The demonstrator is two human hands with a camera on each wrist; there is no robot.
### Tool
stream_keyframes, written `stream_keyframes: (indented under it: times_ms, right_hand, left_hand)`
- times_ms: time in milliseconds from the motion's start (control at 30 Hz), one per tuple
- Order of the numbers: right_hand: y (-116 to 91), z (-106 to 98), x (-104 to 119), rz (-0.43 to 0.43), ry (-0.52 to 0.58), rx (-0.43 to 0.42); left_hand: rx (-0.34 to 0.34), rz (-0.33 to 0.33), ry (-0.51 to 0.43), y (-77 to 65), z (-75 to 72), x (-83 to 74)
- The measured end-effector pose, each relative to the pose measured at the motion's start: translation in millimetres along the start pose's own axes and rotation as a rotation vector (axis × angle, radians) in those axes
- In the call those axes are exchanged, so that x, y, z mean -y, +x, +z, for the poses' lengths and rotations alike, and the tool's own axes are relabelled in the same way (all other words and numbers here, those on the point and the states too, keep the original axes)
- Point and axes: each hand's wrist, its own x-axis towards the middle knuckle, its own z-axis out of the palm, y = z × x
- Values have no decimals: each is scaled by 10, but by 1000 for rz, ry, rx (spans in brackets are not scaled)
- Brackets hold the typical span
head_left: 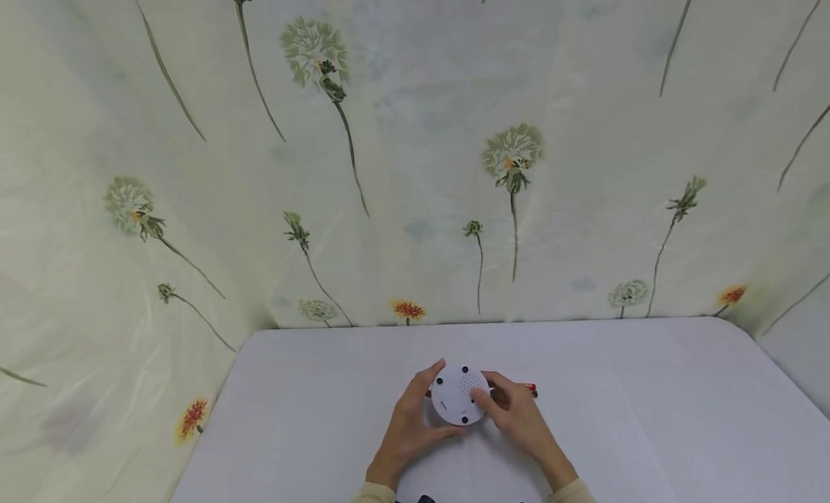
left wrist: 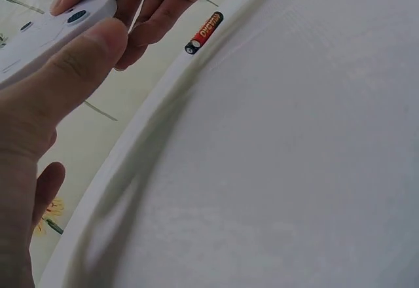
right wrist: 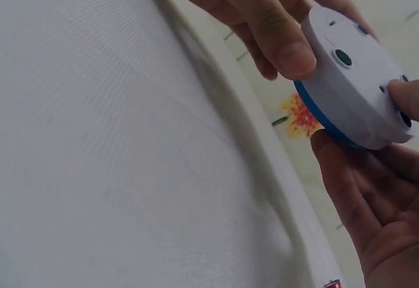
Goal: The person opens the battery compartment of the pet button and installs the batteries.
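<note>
At the left, a pale cloth with printed dandelions (head_left: 84, 294) hangs beside the table (head_left: 311, 416), and it continues behind the far edge. Next comes the left hand (head_left: 410, 422), in a beige sleeve (head_left: 376, 493). Its thumb and fingers are spread wide around the side of a round white device (head_left: 454, 406) and grip it by the rim.

The device is held above the table, about midway between the two far corners. Its face with dark round feet and a group of small holes is turned up; in the right wrist view, a blue band (right wrist: 319, 111) shows on its lower side.

To the right, the right hand (head_left: 519, 416) pinches the device, with the thumb pressed on this face and the fingers underneath. Just beyond this hand, a red and black battery (left wrist: 204, 33) lies on the table, apart from the device.
</note>
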Motion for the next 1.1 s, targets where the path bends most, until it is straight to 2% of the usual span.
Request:
stream_keyframes:
  times_ms: [200,467,600,800,933,1100]
  right_hand:
    - [3,15,5,32,-50,23]
    - [-9,27,71,-86,-121,-16]
    - [-24,67,172,-68,-212,-25]
    - [-50,190,233,26,-312,0]
    - [-64,257,230,36,-348,-12]
    - [-71,257,232,40,-348,-9]
  left_hand:
    - [-18,-32,22,-7,7,17]
    - [-112,-87,28,4,-2,-23]
    - [-138,-131,61,9,-3,-46]
    - [-123,-223,70,0,13,-64]
    - [-110,-211,65,-2,12,-62]
    - [-69,-185,6,-2,-2,-36]
